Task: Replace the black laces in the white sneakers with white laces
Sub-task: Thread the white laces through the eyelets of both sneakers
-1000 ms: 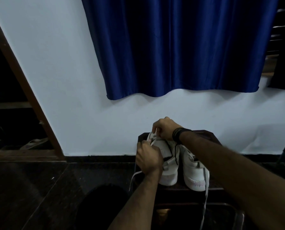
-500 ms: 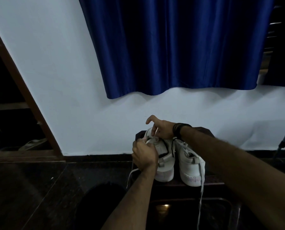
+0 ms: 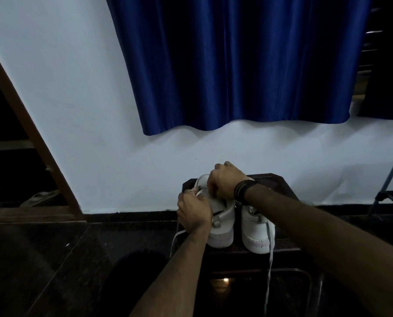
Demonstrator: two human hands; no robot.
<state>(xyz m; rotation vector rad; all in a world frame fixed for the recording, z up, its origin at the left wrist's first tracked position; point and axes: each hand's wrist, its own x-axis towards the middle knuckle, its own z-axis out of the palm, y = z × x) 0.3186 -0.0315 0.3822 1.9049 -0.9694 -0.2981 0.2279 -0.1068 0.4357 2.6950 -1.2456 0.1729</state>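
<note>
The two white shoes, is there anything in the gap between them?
Nothing but the dark stool top: in the head view, the left sneaker and right sneaker stand side by side with only a narrow dark gap between them.

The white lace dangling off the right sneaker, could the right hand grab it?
Probably yes: the white lace hangs free in front of the stool, but the right hand must first release the left sneaker.

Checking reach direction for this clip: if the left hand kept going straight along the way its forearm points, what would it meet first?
The left hand already sits against the left sneaker, so it would press into its laced top; beyond lies the right hand, probably. Depth is unclear.
</note>
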